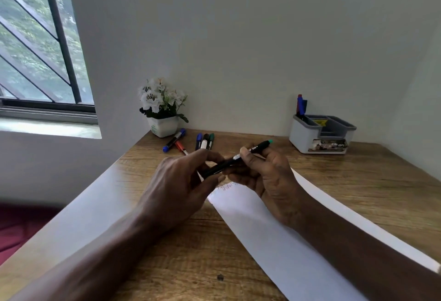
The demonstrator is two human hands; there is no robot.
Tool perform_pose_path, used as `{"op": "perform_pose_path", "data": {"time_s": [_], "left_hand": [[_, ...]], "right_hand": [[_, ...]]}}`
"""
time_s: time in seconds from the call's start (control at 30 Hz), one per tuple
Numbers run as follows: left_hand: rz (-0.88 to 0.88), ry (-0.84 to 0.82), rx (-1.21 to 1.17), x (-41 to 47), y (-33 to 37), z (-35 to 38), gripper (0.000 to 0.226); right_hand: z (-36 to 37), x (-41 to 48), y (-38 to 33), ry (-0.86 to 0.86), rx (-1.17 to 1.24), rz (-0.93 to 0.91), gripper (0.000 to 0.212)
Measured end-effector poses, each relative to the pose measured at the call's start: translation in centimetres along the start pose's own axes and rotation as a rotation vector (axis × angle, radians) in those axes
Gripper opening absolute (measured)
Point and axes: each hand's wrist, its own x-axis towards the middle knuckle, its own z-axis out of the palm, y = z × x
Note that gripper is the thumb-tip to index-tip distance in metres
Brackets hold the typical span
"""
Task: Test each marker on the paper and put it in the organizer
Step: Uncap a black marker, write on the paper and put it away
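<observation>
By the wall at the left stands a white pot of white artificial flowers [163, 109]. Just right of it, untested loose markers [191, 143] in blue, red, black and green lie on the brown wood-grain table [191, 253]. Nearer, the left hand [181, 181] pinches the lower end of a slim black marker with a green tail [238, 156], and the right hand [265, 176] wraps its fingers round the barrel, so both are grasping it just above the long white paper sheet [274, 241]. Faint scribbles [226, 185] show beneath the hands. This looks like the cap step, though whether the cap is coming off or going on cannot be told. If it is capped, the marker next needs carrying well to the right and dropping upright into the grey-and-white plastic organizer [319, 136], where two stored markers [301, 105] stand.
</observation>
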Motion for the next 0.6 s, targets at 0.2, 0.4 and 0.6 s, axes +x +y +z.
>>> {"op": "perform_pose_path", "data": {"time_s": [0.2, 0.4, 0.6], "left_hand": [[-0.026, 0.006, -0.122, -0.2, 0.5, 0.3, 0.029], [-0.074, -0.026, -0.389, 0.1, 0.5, 0.8, 0.023], [-0.098, -0.072, -0.503, 0.1, 0.6, 0.6, 0.023]], "right_hand": [[0.5, -0.1, -0.4, -0.047, 0.141, 0.042, 0.010], [0.9, 0.3, -0.2, 0.016, 0.088, 0.037, 0.025], [1.4, 0.2, 0.4, 0.112, -0.011, -0.010, 0.025]]}}
